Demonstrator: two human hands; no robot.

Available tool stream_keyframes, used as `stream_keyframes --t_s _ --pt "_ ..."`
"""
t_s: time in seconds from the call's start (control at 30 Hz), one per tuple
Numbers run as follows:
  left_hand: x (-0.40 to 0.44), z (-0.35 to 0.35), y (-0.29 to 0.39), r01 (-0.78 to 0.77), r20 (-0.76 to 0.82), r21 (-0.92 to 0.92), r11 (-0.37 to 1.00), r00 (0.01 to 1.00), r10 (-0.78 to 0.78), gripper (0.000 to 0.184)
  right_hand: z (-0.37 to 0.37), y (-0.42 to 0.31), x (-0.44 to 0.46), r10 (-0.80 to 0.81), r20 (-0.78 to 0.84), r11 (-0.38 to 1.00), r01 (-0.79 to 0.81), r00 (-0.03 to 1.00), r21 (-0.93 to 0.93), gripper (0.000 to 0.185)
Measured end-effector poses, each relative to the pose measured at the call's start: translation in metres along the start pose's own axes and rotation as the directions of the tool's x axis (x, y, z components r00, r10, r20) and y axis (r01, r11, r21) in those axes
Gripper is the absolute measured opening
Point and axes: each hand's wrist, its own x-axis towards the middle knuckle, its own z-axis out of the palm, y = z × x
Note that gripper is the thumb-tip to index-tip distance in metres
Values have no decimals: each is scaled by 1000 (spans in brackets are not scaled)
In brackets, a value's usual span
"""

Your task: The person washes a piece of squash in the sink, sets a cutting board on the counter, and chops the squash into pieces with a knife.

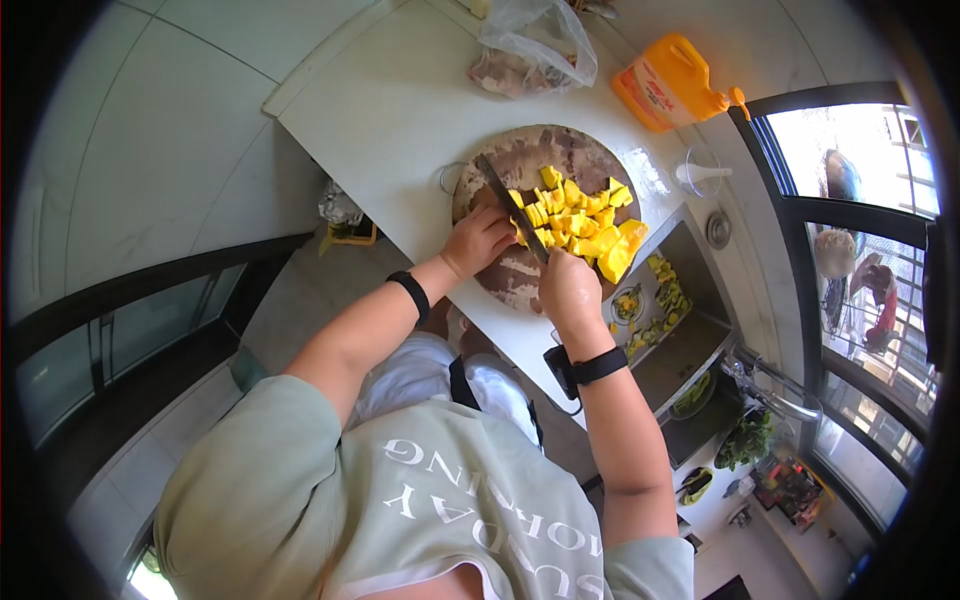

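A round wooden cutting board (545, 150) lies on the white counter, with many yellow chunks (578, 212) spread over its right part. My right hand (570, 288) is closed round the handle of a knife (508, 200), whose dark blade slants up and left across the board. Beside the blade, my left hand (482, 240) has its bent fingers pressed together against a yellow piece at the left edge of the chunks. A larger yellow slab (622, 250) rests near the board's right edge.
Right of the board is a sink (690, 345) with peelings and a faucet (775, 385). Behind the board are a plastic bag (535, 55) and an orange jug (670, 85). A clear cup (700, 172) stands near the window; leafy greens (745, 440) lie beyond the sink.
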Motion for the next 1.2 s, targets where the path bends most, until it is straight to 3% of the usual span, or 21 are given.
stream_keyframes --t_s 0.2,0.3,0.43,0.5,0.67,0.87,1.0,1.2 --pt "1 -3 1 13 -37 -59 998 999 -16 18 32 0 14 2 17 1000 -2 1000 5 9" --pt "3 -5 -1 6 -4 -49 999 1000 -6 18 56 4 25 4 -49 1000 -3 999 16 9" --pt "0 -9 -2 -40 8 -34 999 999 41 15 38 3 18 63 -120 991 -48 991 125 22" --pt "0 -6 -8 -43 0 -17 999 999 43 14 34 4 13 121 -97 988 -110 988 112 22" --pt "-5 -4 -8 72 -6 -72 995 997 -72 11 10 0 -1 16 -63 999 -13 998 47 13" --pt "-1 -6 -9 20 -7 -57 998 1000 -21 12 18 -2 10 9 8 1000 -8 1000 -21 8" --pt "-2 -8 -9 7 33 -2 1000 999 -7 13 53 -4 23 23 -39 999 -22 999 34 10" --pt "-3 -5 -13 -43 8 -44 998 999 43 13 36 7 22 77 -99 983 -59 992 176 17"
